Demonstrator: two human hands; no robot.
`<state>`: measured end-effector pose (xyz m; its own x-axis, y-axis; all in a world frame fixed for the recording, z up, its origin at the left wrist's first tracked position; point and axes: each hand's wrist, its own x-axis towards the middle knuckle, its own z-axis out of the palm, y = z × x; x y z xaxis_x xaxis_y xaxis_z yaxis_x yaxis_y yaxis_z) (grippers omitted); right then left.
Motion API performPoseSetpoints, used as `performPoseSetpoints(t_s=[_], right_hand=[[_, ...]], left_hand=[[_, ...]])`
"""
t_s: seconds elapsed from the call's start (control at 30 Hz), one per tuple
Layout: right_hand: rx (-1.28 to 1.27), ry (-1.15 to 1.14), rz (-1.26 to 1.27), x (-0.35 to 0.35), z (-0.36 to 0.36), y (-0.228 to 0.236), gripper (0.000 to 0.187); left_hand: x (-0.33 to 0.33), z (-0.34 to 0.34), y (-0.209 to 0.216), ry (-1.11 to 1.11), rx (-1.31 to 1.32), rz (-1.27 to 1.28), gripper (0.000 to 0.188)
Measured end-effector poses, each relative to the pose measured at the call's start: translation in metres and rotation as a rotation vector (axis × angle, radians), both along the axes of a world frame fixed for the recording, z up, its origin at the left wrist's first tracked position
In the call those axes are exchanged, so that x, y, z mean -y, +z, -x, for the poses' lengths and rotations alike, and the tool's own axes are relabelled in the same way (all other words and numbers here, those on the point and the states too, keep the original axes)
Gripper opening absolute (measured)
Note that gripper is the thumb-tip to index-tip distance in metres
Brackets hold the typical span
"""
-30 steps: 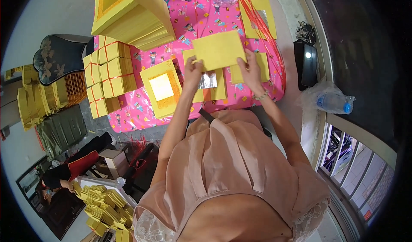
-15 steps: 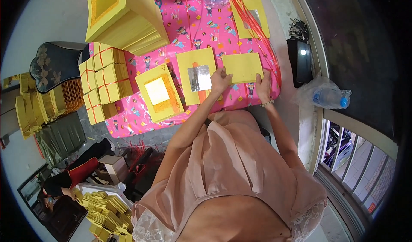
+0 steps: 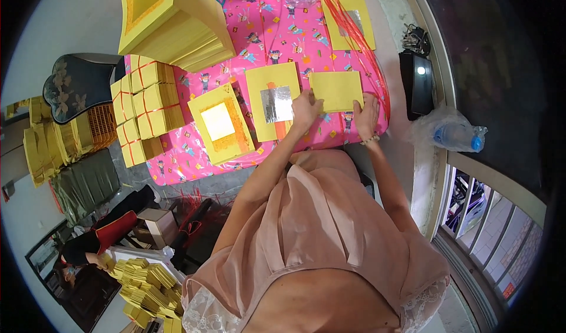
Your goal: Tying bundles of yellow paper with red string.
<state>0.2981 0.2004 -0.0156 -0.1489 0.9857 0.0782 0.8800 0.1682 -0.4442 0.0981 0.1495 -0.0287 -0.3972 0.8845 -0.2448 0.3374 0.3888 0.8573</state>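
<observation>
On the pink patterned tablecloth lies a folded yellow paper (image 3: 336, 91), plain on its upper face. At its lower left corner my left hand (image 3: 306, 110) is closed, thumb and fingers pinching the edge. My right hand (image 3: 367, 117), with a beaded bracelet at the wrist, grips the lower right corner. Just left of my left hand rests a yellow sheet with a silver foil square (image 3: 276, 104). Farther left is a yellow stack with an orange-bordered, shiny square (image 3: 217, 122). What lies under the folded paper is hidden.
A tall yellow paper stack (image 3: 177, 35) stands far left, beside red-tied bundles (image 3: 154, 109). Red plastic strands (image 3: 359, 32) cross another foil sheet (image 3: 348, 20). A bagged bottle (image 3: 454, 133) sits by the window. At lower left, another person (image 3: 82, 247) is beside piled yellow packets (image 3: 147, 286).
The whole view has shifted slightly. Both my hands stay at the lower corners of the folded yellow paper, with the left fingers slightly repositioned.
</observation>
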Motion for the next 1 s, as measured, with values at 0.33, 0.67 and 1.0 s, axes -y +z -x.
performPoseSetpoints(t_s=[0.33,0.67,1.0], right_hand=[[-0.160,0.181,-0.205,0.001,0.026,0.070,0.028],[0.086,0.989,0.094,0.065,0.107,0.030,0.031],[0.065,1.114,0.126,0.059,0.106,0.010,0.019]], left_hand=[[0.057,0.063,0.037,0.014,0.145,-0.126,0.027],[0.127,0.093,0.033,-0.267,-0.351,-0.074,0.043],[0.136,0.097,0.020,-0.327,-0.447,-0.113,0.051]])
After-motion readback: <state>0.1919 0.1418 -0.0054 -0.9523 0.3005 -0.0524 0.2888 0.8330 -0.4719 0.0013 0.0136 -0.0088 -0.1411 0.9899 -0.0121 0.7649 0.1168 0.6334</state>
